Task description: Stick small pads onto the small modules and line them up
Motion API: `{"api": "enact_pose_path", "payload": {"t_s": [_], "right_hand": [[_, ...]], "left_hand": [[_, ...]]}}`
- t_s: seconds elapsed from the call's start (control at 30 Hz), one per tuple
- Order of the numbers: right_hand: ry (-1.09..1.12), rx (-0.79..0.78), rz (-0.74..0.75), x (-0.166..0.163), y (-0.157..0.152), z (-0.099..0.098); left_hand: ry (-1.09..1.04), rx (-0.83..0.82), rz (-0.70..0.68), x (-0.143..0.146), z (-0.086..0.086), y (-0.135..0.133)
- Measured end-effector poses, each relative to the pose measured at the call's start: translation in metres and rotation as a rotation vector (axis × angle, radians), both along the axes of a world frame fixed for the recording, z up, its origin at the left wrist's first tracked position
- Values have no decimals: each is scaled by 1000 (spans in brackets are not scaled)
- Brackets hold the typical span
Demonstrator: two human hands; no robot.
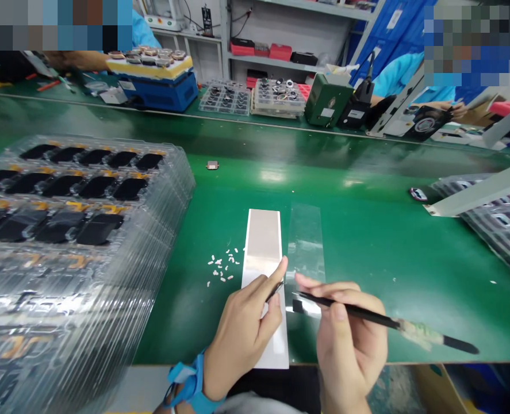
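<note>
Your left hand (241, 330) rests on the near end of the strip (263, 241), thumb and forefinger closed on a small dark tab (275, 291) at its right edge; what the tab is, you cannot tell from here. Your right hand (352, 345) sits at 3 o'clock from it, fingers clamped around the tool (367, 315) in a pen grip. The tool's tip points to 9 o'clock, toward the left thumb.

The square (298, 306) lies just below that tip, on the near end of the film (305, 236). Whether the tip touches it is unclear. It looks thin, very light and easily flicked away or creased, so it is probably best taken by an edge with the tip and not with bare fingers. The film looks limp and slippery, the strip a little stiffer.

The count is one square, one tool, one strip and one film, the last two lying side by side on the table (388, 247). Roughly twenty white bits (222, 269) are scattered at 10 o'clock from your left hand. A stack of clear trays (65, 241) stands at 9 o'clock, with three rows of dark parts showing on top.
</note>
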State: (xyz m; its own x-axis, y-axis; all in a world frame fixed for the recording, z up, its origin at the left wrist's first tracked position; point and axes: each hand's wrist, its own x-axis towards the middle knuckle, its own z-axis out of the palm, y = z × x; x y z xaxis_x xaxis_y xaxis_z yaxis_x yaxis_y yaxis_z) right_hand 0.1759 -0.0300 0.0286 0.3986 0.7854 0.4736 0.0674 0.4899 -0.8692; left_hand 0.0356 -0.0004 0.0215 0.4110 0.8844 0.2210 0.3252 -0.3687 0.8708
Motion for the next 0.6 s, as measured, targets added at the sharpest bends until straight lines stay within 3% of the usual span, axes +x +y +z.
{"api": "enact_pose_path", "payload": {"t_s": [0.13, 0.23, 0.33, 0.43, 0.5, 0.6], "right_hand": [[-324, -116, 85, 22, 9, 3], [-538, -241, 302, 34, 20, 13], [-581, -268, 506, 39, 46, 28], [-640, -403, 390, 43, 106, 38], [-701, -587, 172, 47, 162, 39], [-738, -700, 20, 54, 245, 34]], "left_hand": [[-56, -20, -45, -3, 0, -2], [-97, -120, -82, -5, 1, -3], [-161, -236, -22, -7, 6, -4], [-197, -193, 47, -15, 21, -13], [-97, -85, 90, -26, 36, -26], [80, 77, 186, -53, 63, -50]]}}
